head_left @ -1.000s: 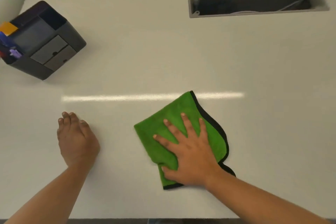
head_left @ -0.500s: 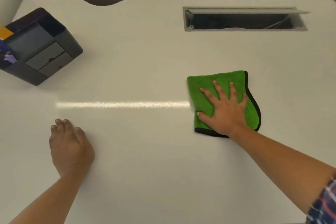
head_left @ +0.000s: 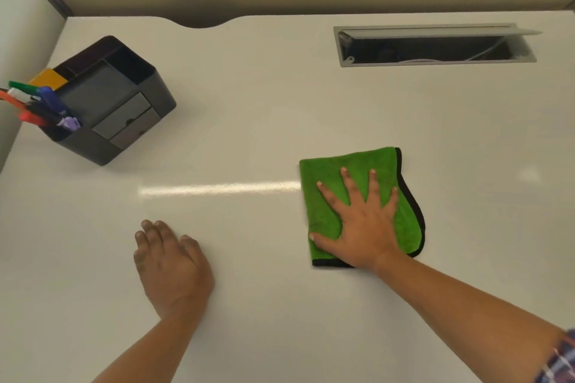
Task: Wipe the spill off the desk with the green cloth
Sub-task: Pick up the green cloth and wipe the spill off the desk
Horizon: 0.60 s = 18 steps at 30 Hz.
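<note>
The right hand point(head_left: 364, 227) lies flat with spread fingers on the cloth point(head_left: 329, 177). The left hand point(head_left: 171, 264) rests open, empty, on the desk point(head_left: 280, 102).

Both forearms are bare from wrist to the frame's edge. The left hand point(head_left: 172, 267) and right hand point(head_left: 362, 221) wear no rings, watch or gloves. A plaid sleeve point(head_left: 560, 361) (dark blue with pale and reddish stripes) shows at the right arm's upper end.
</note>
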{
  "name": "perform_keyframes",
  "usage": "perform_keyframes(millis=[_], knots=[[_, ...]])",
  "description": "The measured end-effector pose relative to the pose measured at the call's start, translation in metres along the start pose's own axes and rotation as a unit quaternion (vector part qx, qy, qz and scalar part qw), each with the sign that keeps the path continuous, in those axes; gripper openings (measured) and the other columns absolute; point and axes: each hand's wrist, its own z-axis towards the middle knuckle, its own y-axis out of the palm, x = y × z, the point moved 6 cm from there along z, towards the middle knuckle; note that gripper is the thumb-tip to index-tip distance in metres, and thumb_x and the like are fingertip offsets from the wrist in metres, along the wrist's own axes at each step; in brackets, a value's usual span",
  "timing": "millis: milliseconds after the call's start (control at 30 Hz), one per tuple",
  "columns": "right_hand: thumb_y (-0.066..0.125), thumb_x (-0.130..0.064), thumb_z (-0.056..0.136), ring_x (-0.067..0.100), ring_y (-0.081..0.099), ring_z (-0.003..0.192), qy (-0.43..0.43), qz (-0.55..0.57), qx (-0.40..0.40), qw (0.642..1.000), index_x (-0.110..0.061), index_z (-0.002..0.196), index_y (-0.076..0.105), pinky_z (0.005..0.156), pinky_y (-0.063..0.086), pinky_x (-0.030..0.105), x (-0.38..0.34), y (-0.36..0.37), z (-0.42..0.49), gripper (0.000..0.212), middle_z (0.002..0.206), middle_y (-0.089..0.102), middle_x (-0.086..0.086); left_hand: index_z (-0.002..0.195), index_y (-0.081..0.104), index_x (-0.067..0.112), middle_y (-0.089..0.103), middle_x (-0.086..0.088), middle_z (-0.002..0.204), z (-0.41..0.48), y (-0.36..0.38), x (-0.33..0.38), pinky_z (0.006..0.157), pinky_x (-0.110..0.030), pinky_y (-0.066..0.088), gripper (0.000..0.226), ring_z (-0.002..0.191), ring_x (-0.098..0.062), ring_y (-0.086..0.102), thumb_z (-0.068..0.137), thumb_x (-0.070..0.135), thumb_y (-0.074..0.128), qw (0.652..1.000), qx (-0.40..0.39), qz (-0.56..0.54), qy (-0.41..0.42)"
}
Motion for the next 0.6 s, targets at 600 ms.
perform_keyframes(millis=[600], knots=[[0.054,-0.063,0.087,0.019,0.004,0.155,-0.013,0.057,-0.086,0.995,-0.045,0.153,0.024,0.12,0.003,0.064,-0.024,-0.052,0.021,0.075,0.168,0.017,-0.01,0.152,0.021,0.011,0.009,-0.003,0.163,0.011,-0.015,-0.027,0.12,-0.036,0.014,0.069,0.15,-0.019,0.007,0.094,0.034,0.051,0.985,-0.138,-0.092,0.052]])
